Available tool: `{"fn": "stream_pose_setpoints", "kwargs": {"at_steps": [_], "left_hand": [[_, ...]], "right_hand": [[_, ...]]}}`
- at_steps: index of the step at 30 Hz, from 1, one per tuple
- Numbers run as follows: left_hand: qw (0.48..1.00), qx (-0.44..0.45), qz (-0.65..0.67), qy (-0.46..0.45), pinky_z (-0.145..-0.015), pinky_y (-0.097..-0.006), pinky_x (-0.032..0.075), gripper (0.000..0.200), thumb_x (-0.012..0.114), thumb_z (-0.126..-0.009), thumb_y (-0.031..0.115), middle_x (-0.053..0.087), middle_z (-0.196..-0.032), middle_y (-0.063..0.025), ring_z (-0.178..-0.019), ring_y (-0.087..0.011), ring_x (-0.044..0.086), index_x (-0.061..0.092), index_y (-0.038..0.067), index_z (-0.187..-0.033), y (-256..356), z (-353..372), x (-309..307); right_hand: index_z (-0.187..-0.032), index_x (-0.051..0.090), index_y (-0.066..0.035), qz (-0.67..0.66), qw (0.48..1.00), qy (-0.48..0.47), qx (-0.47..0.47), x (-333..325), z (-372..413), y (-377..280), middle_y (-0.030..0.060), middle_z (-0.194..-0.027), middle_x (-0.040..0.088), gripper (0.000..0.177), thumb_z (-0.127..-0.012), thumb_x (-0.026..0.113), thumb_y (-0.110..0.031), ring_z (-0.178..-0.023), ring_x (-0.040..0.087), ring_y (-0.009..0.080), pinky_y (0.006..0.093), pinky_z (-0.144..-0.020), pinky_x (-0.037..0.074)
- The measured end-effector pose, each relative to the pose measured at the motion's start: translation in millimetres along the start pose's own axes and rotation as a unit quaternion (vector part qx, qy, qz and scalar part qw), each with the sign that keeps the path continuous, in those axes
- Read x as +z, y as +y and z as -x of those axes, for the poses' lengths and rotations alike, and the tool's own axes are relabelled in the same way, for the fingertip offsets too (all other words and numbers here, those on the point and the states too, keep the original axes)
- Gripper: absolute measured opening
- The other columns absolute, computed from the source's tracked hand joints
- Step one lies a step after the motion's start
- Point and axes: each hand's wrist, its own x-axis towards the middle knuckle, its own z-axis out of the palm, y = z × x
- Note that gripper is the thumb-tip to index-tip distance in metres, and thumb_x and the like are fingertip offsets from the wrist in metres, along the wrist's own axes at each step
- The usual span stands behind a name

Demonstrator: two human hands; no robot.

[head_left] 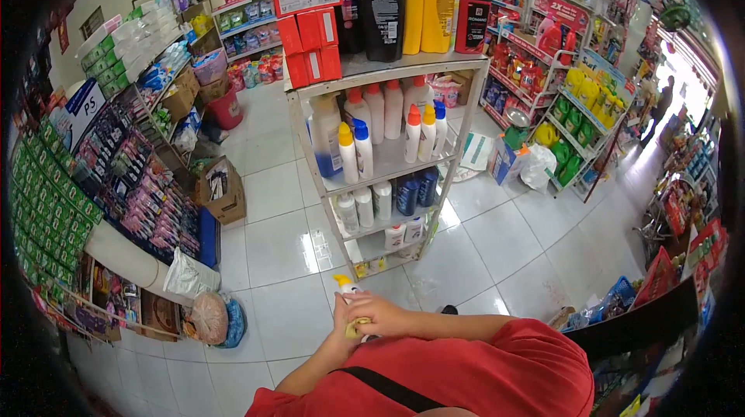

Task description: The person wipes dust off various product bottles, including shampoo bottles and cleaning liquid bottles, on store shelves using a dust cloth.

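Note:
A white bottle with a yellow cap (344,282) is held in front of my chest, its top pointing toward the shelf rack. My left hand (339,333) is closed around the bottle from the left. Across it lies my right hand (375,314), fingers bent over a pale yellow cloth (357,328) pressed against the bottle. The hands hide most of the bottle's body. Just beyond them stands a metal shelf rack (380,170). Its upper shelf carries similar white bottles, one with a yellow cap (347,154) and one with a blue cap (363,151).
Black and yellow bottles (382,13) and red boxes (310,48) stand on the rack's top. A cardboard box (221,190) sits on the tiled floor at left. Product displays (143,184) line the left side, and detergent shelves (578,118) stand at right.

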Motion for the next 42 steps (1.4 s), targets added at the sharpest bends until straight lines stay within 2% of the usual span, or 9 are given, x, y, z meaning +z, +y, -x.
{"fn": "stream_pose_setpoints", "kwargs": {"at_steps": [2, 5, 8, 9, 13, 19, 22, 33, 42], "left_hand": [[0.998, 0.011, -0.018, -0.063, -0.082, -0.0445, 0.046, 0.05, 0.036, -0.086, 0.056, 0.054, -0.106, -0.009, -0.097, -0.0266, 0.055, 0.046, 0.016, -0.114, 1, -8, -12], [0.994, -0.016, -0.055, 0.096, -0.083, -0.046, 0.046, 0.047, 0.037, -0.088, 0.049, 0.053, -0.108, -0.0125, -0.097, -0.0297, 0.055, 0.046, 0.01, -0.113, 0, -2, 33], [0.996, -0.088, 0.005, 0.005, -0.087, -0.0469, 0.044, 0.043, 0.036, -0.088, 0.035, 0.051, -0.111, -0.016, -0.098, -0.0333, 0.054, 0.041, 0.005, -0.118, 1, 4, 39], [0.996, -0.084, 0.024, -0.023, -0.087, -0.0484, 0.044, 0.042, 0.037, -0.087, 0.029, 0.05, -0.112, -0.0187, -0.099, -0.0343, 0.053, 0.039, 0.003, -0.121, 6, 11, 46], [0.998, -0.014, -0.03, -0.053, -0.082, -0.0464, 0.048, 0.042, 0.043, -0.083, 0.017, 0.052, -0.113, -0.0182, -0.094, -0.0344, 0.055, 0.038, 0.002, -0.122, 15, 20, 42], [0.99, 0.091, -0.075, 0.078, -0.083, -0.0444, 0.045, 0.038, 0.039, -0.087, 0.026, 0.054, -0.11, -0.0131, -0.099, -0.0283, 0.054, 0.044, 0.01, -0.121, 24, 0, -2], [0.995, 0.082, 0.032, -0.035, -0.085, -0.0429, 0.044, 0.045, 0.038, -0.087, 0.041, 0.054, -0.109, -0.0117, -0.1, -0.0274, 0.054, 0.048, 0.01, -0.118, 37, 18, 23], [0.994, 0.026, -0.004, -0.107, -0.089, -0.0497, 0.038, 0.074, 0.022, -0.078, 0.073, 0.049, -0.121, -0.007, -0.107, -0.0313, 0.048, 0.038, 0.023, -0.129, 23, 25, 55], [0.995, 0.061, 0.062, -0.052, -0.079, -0.0476, 0.044, 0.064, 0.026, -0.081, 0.068, 0.055, -0.11, -0.0059, -0.098, -0.0287, 0.053, 0.046, 0.021, -0.12, 47, 5, 66]], "right_hand": [[-0.088, 0.059, -0.004, -0.022, 1.0, -0.002, 0.021, -1, -3, 5, 0.0125, -0.095, 0.057, 0.022, -0.069, 0.056, -0.013, -0.106, 0.048, 0.0325, 0.042, -0.094, 0.036], [-0.09, 0.06, -0.004, 0.039, 0.991, 0.115, 0.054, -12, -20, 25, 0.0122, -0.093, 0.058, 0.022, -0.07, 0.056, -0.012, -0.1, 0.052, 0.0303, 0.0379, -0.088, 0.041], [-0.095, 0.06, -0.003, -0.109, 0.942, 0.139, 0.286, -31, -33, 35, 0.0108, -0.094, 0.059, 0.024, -0.073, 0.056, -0.012, -0.092, 0.056, 0.0251, 0.0327, -0.082, 0.044], [-0.102, 0.059, -0.005, -0.147, 0.929, 0.127, 0.315, -31, -31, 44, 0.0077, -0.097, 0.06, 0.026, -0.079, 0.055, -0.016, -0.08, 0.056, 0.0124, 0.0272, -0.071, 0.046], [-0.104, 0.057, -0.004, -0.212, 0.902, 0.178, 0.33, -28, -27, 39, 0.0098, -0.101, 0.059, 0.028, -0.079, 0.055, -0.015, -0.091, 0.056, 0.0145, 0.03, -0.08, 0.045], [-0.099, 0.059, -0.006, -0.018, 0.994, 0.105, 0.029, -12, -23, 36, 0.0114, -0.119, 0.051, 0.023, -0.076, 0.056, -0.01, -0.12, 0.04, 0.0308, 0.0443, -0.103, 0.027], [-0.093, 0.059, -0.006, 0.07, 0.993, -0.001, -0.096, -15, -25, -14, 0.0082, -0.113, 0.054, 0.023, -0.07, 0.059, -0.01, -0.12, 0.036, 0.0361, 0.0435, -0.103, 0.027], [-0.099, 0.057, -0.005, 0.155, 0.973, 0.154, 0.077, -51, -46, 22, 0.0124, -0.118, 0.05, 0.025, -0.076, 0.056, -0.015, -0.125, 0.03, 0.0366, 0.0421, -0.102, 0.028], [-0.103, 0.055, -0.006, 0.179, 0.969, 0.042, -0.166, -9, -37, -23, 0.0127, -0.114, 0.051, 0.031, -0.073, 0.058, -0.014, -0.121, 0.036, 0.0354, 0.0425, -0.101, 0.03]]}}
